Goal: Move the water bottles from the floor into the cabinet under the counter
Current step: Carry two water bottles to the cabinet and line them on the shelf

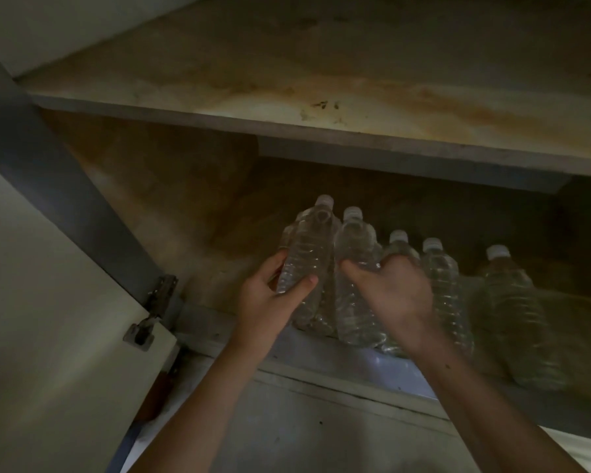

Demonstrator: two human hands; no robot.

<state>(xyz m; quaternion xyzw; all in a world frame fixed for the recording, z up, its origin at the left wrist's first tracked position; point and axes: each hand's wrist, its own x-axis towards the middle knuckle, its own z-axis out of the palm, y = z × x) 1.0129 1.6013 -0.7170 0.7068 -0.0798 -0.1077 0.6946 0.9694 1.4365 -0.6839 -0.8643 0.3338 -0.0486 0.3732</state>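
Nearest me, two bare forearms run up from the bottom edge, over the pale front ledge point(321, 367) of the cabinet point(202, 216). Left of the left fingers the door point(48, 302) stands open, and its hinge point(166, 291) is near that wrist.

The left hand point(267, 295) is wrapped round a clear bottle point(304, 247): thumb on the near side, fingers point(277, 264) curled behind. It holds the bottle low on its body, tilted, cap pointing deeper in. I cannot tell whether its base rests on anything.

Just beside it, the right hand point(393, 288) clasps a second bottle point(354, 240), with the thumb on its left flank and the fingers hooked over its shoulder. The two held bottles are touching or nearly so.

Right of the right fingers, a third bottle point(398, 238) peeks out just behind the knuckles. A fourth bottle point(440, 278) stands close beside the hand, upright on the cabinet floor. Further right, a bigger bottle point(505, 302) stands apart, blurred. More clear plastic shows under the left thumb, but I cannot make it out.

Beyond the fingertips the cabinet is dark brown. Above them a stained shelf point(287, 97) hangs low over the caps.
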